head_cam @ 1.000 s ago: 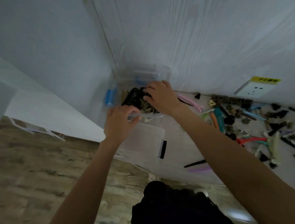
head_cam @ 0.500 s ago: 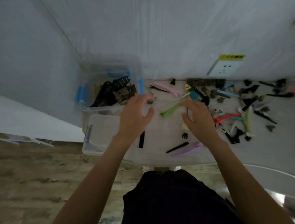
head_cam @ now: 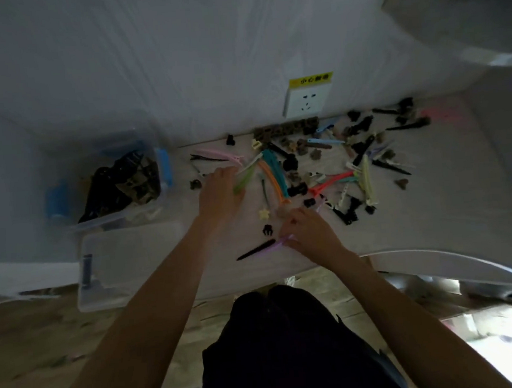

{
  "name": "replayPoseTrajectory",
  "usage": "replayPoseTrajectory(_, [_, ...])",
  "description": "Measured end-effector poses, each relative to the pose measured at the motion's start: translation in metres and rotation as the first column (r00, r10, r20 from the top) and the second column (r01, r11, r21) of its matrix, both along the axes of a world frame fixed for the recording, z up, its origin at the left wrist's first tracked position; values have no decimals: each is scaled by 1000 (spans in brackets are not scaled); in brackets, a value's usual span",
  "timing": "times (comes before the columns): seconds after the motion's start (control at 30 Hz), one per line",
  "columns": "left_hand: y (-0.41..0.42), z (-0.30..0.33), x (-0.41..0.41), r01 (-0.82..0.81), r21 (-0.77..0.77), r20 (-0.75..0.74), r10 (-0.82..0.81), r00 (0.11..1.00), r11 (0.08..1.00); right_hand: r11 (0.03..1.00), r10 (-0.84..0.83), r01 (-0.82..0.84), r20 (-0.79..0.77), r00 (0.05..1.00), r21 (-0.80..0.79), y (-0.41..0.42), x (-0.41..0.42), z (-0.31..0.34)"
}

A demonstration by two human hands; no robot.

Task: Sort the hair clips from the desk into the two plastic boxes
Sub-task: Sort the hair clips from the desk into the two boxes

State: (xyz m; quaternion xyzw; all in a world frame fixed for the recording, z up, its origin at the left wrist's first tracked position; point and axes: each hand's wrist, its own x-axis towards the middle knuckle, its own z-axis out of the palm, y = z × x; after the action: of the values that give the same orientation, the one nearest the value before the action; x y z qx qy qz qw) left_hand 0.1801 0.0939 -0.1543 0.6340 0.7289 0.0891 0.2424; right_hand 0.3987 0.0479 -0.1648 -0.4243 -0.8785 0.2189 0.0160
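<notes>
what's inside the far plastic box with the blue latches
The far plastic box holds a heap of dark claw clips, black and brownish. Whatever lies under the heap is covered.

**Bare arms, dark clothing**

The person's two forearms are bare from the frame's lower edge up to the wrists, with no sleeves in sight. The left hand [head_cam: 220, 193] and right hand [head_cam: 309, 232] carry no gloves, rings or watch that can be made out. Below them a black garment [head_cam: 279, 345] covers the lap, its cloth plain and softly creased.
</notes>
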Motion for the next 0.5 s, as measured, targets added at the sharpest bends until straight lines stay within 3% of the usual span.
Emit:
replayPoseTrajectory(0.13, [5,-6,1,40,-23,-14,-41,999,999,994,-84,83,12,996,68,13,11,11])
replayPoseTrajectory(0.3, [-15,-14,-2,11,7,67,-12,998,1000,990,102,-95,-64,993,108,-4,-1,20])
replayPoseTrajectory(0.4, [-24,-10,-6,17,91,110,-27,994,996,977,169,-165,-19,985,132,-13,-35,5])
replayPoseTrajectory(0.5, [-16,-1,-8,77,222,113,-104,988,972,982,136,-144,72,988,125,-14,-61,-4])
